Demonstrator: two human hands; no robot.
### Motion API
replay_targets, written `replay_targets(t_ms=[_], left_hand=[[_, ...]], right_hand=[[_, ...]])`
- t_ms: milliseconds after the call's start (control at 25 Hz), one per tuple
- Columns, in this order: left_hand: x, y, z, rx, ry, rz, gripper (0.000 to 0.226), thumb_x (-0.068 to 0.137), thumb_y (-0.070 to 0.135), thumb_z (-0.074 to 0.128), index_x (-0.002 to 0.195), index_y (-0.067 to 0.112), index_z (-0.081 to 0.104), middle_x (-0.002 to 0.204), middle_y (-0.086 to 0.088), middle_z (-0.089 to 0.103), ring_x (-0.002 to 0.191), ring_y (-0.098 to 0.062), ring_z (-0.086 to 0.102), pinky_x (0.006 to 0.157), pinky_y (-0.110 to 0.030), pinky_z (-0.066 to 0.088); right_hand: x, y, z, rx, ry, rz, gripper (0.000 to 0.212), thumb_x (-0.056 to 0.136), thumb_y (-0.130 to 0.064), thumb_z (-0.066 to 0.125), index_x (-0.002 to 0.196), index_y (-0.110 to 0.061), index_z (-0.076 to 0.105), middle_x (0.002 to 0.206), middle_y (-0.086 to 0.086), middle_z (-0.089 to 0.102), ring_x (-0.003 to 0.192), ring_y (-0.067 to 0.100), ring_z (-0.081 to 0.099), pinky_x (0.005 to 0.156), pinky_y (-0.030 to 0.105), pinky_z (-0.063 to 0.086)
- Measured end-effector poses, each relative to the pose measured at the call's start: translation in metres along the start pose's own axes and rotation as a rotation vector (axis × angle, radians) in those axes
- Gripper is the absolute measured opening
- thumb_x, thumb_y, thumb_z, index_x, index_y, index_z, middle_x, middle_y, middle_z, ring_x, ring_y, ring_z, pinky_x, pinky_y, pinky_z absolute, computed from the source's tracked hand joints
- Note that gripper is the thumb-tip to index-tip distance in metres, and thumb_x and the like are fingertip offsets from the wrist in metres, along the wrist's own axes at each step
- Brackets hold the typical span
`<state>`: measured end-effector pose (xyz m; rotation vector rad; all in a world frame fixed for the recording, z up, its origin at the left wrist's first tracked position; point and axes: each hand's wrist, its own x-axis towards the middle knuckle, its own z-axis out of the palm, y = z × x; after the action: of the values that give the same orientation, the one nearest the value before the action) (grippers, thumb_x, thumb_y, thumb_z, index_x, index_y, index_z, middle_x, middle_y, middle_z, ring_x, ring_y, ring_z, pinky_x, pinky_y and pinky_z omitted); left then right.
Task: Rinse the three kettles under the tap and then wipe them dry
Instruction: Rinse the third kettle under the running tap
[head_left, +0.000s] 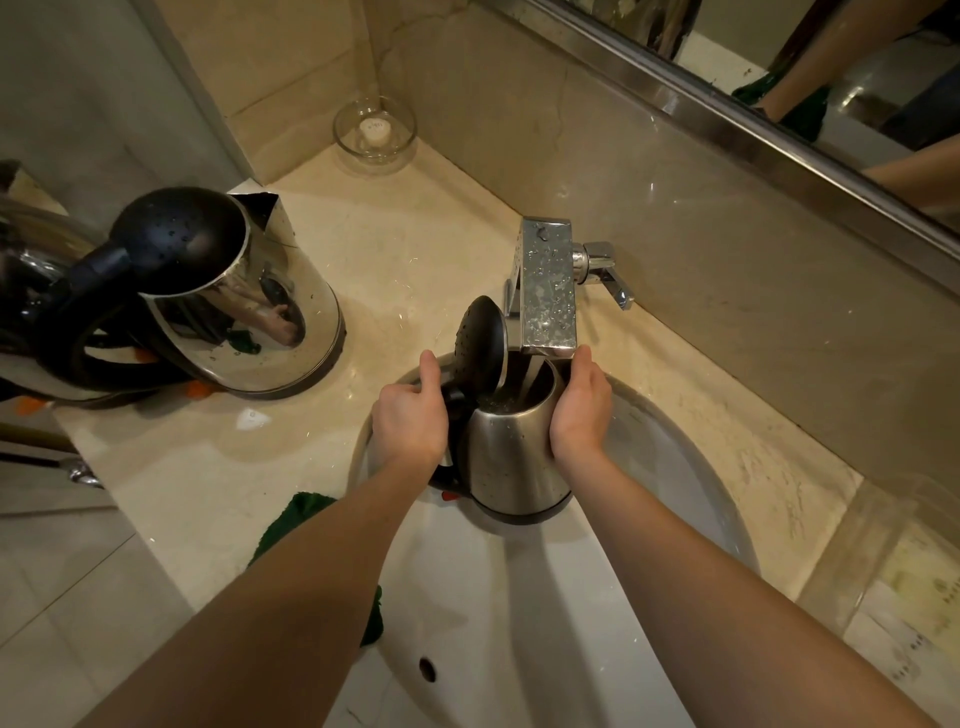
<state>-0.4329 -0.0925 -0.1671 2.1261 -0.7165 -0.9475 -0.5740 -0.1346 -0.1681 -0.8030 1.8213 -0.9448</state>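
A small steel kettle (511, 457) with its black lid (480, 343) tipped up is held over the white sink (701, 499), under the chrome tap (548, 291). Water runs from the tap into its open top. My left hand (410, 415) grips its black handle. My right hand (582, 410) presses against its right side near the spout. A second, larger steel kettle (244, 306) with a shut black lid stands on the counter at the left. Part of a third kettle (31, 260) shows at the far left edge.
A glass bowl (375, 134) with a small candle stands in the back corner of the beige marble counter (415, 249). A dark green cloth (298, 514) lies at the counter's front edge, partly under my left arm. A mirror (779, 62) runs above the backsplash.
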Motion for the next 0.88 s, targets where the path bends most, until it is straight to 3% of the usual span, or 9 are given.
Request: replay_targets(t_ms=[160, 400, 720, 880], left_hand=[[0.0008, 0.0004, 0.0002, -0.002, -0.002, -0.001, 0.063, 0.098, 0.060, 0.032, 0.058, 0.015, 0.050, 0.052, 0.000, 0.048, 0.054, -0.019, 0.051, 0.059, -0.030, 0.046], [0.0020, 0.0003, -0.0007, -0.001, -0.014, 0.003, 0.062, 0.098, 0.061, 0.031, 0.059, 0.016, 0.050, 0.053, -0.001, 0.048, 0.055, -0.019, 0.052, 0.063, -0.034, 0.049], [0.0010, 0.0027, 0.0001, 0.005, -0.008, 0.001, 0.063, 0.099, 0.059, 0.031, 0.061, 0.014, 0.054, 0.052, 0.000, 0.049, 0.054, -0.019, 0.053, 0.058, -0.028, 0.045], [0.0012, 0.0036, 0.0000, 0.004, -0.003, -0.003, 0.062, 0.099, 0.058, 0.031, 0.061, 0.014, 0.052, 0.052, -0.001, 0.048, 0.053, -0.018, 0.051, 0.058, -0.028, 0.045]], right_hand=[[-0.0003, -0.0001, 0.0010, 0.005, 0.012, 0.008, 0.034, 0.103, -0.043, 0.033, 0.084, -0.029, 0.056, 0.085, -0.012, 0.057, 0.094, 0.017, 0.054, 0.085, 0.032, 0.035], [-0.0008, -0.0003, 0.0011, -0.003, 0.019, -0.001, 0.035, 0.104, -0.042, 0.032, 0.091, -0.024, 0.059, 0.087, -0.009, 0.058, 0.094, 0.016, 0.054, 0.085, 0.032, 0.036], [-0.0004, 0.0002, 0.0013, 0.005, 0.021, 0.007, 0.037, 0.103, -0.043, 0.033, 0.093, -0.022, 0.062, 0.094, -0.002, 0.064, 0.096, 0.019, 0.058, 0.085, 0.033, 0.038], [-0.0011, -0.0039, 0.0015, -0.004, 0.019, 0.018, 0.034, 0.103, -0.042, 0.034, 0.083, -0.024, 0.055, 0.081, -0.011, 0.056, 0.082, 0.012, 0.051, 0.082, 0.032, 0.035]])
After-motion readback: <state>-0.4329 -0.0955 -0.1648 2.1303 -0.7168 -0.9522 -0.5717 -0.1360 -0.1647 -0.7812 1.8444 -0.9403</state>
